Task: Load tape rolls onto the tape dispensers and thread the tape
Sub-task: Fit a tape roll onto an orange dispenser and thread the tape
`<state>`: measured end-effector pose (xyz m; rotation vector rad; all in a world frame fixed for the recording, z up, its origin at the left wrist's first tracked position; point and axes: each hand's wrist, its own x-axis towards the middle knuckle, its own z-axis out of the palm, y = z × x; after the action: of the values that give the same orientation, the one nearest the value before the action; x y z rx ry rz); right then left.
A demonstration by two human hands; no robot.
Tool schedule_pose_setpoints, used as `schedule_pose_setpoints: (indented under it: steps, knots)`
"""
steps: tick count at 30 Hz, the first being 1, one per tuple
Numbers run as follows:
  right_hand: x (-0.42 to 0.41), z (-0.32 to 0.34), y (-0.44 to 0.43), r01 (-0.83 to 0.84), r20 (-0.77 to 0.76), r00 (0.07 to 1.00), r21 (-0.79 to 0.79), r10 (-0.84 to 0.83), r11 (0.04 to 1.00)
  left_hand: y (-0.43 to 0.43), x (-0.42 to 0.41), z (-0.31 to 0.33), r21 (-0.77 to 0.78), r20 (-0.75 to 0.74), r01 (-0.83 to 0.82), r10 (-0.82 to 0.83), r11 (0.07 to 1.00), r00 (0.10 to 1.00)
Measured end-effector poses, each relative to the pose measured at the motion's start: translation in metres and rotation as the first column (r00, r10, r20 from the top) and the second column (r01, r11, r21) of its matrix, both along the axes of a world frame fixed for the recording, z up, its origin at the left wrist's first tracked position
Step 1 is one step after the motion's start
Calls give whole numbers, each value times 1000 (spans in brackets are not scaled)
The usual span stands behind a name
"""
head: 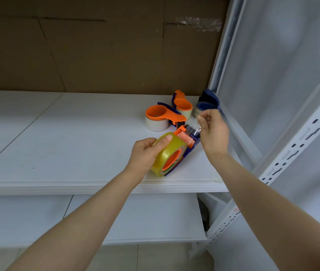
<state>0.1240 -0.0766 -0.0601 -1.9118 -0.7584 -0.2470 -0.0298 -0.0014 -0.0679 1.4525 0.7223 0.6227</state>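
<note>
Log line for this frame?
step: threading | left hand: grips tape roll | right hand: pinches tape end | dispenser: roll loaded

Single view, head-worn wide-angle camera: faces forward and down onto a white shelf (61, 145), close and within reach. The left hand (145, 155) and right hand (213, 132) sit right of centre; cardboard backing (96, 51) fills the upper frame.

Yellowish see-through tape roll (172, 145) is gripped, mounted on an orange-and-blue dispenser (187, 138); the pinched tape end (195, 131) is clear. Just beyond the grip, two orange dispensers (156, 112) on whitish rolls (156, 125) and a dark blue dispenser (211, 97) are seen. The shelf (67, 143) is white, the cardboard (96, 55) brown.
</note>
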Motion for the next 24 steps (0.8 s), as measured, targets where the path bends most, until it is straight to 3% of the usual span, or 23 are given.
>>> schedule_pose_setpoints:
  steps: [3,6,13,16,19,22,24]
  knots:
    - [9,-1,1,46,-259,966,98,-19,994,-2,0,0,-5,5,15,-15,1000,1000]
    - [14,1,2,81,-389,921,149,-17,986,0,-4,-2,-18,11,24,-24,1000,1000]
    - [14,13,2,86,-365,931,226,2,970,3,-12,-4,-31,76,57,-54,998,996]
    - [12,11,1,102,-424,905,198,-9,975,1,-13,-5,-31,72,-14,16,999,997]
    - [13,13,4,81,-491,871,140,-2,987,-1,-12,-7,-129,82,-131,142,983,986]
    - [16,16,4,69,-640,768,107,15,992,-1,-11,-11,-161,94,-216,233,963,968]
    - [12,9,3,53,-793,608,100,48,994,-2,-11,-11,-152,105,-234,251,960,962]
